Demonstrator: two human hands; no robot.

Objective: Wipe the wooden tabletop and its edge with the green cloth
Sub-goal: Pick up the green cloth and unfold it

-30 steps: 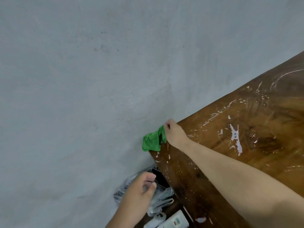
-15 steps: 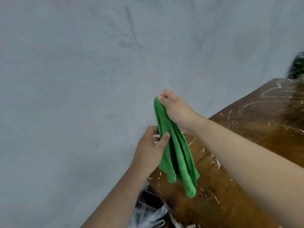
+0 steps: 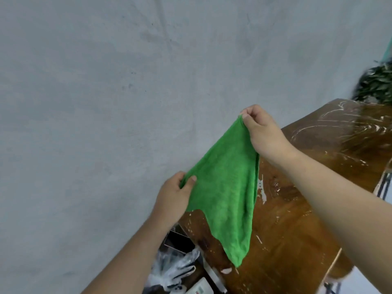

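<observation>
A: Cloth first: where does it sit?

B: One green cloth (image 3: 227, 187), mid-frame, stretched in the air between two hands, off the tabletop (image 3: 297, 219). The right hand (image 3: 265, 134) pinches the top corner, its grip clenched on fabric; the left hand (image 3: 176, 194) pinches the lower-left edge the same way. The loose tail hangs toward the lower centre of the frame.

A: What could go wrong?

B: My judgement: either pinch is thin, so a tug to spread the cloth could pull a corner free and drop it. The hanging tail could also drag through the white streaks (image 3: 262, 187) right of centre and smear them before a proper pass begins. And at lower centre a dark phone (image 3: 179, 240) and a clear plastic bag (image 3: 176, 268) sit just beside the tabletop's edge; wiping that edge could push residue onto them.

A: Counts?

B: One cloth, two hands, one tabletop, one phone, one bag, one leafy plant (image 3: 375, 83) at the upper right.
</observation>
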